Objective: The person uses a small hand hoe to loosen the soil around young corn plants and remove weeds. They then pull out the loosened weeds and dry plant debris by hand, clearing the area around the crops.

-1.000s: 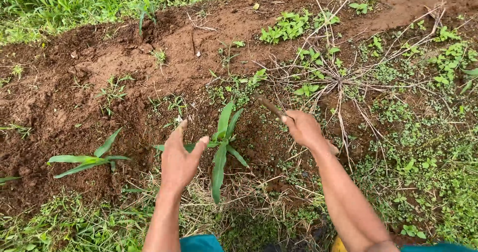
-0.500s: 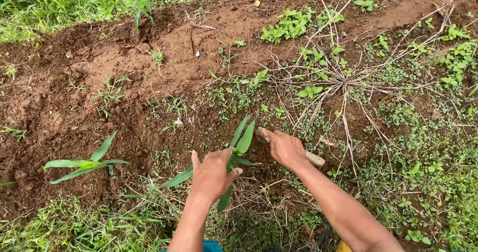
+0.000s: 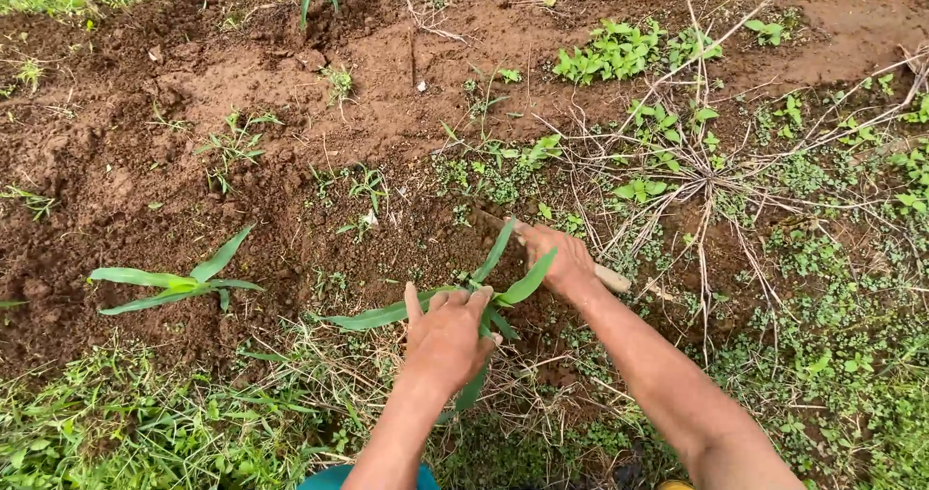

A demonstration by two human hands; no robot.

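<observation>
Stretching across the whole view, the red-brown soil bed point(image 3: 145, 161) has weeds point(image 3: 619, 50) at one o'clock and grass point(image 3: 116, 432) at seven. A second seedling point(image 3: 184, 282) sits at nine o'clock. Near centre, the left hand point(image 3: 447, 333) closes over the young maize plant point(image 3: 508, 282) at its base. Just beside it at three o'clock, the right hand point(image 3: 561, 263) is clamped on a wooden-handled tool point(image 3: 612, 279), blade in the soil.

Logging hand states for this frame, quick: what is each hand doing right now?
Left hand: fingers curled closed around the young plant at its base.
Right hand: closed on a wooden-handled tool.
</observation>
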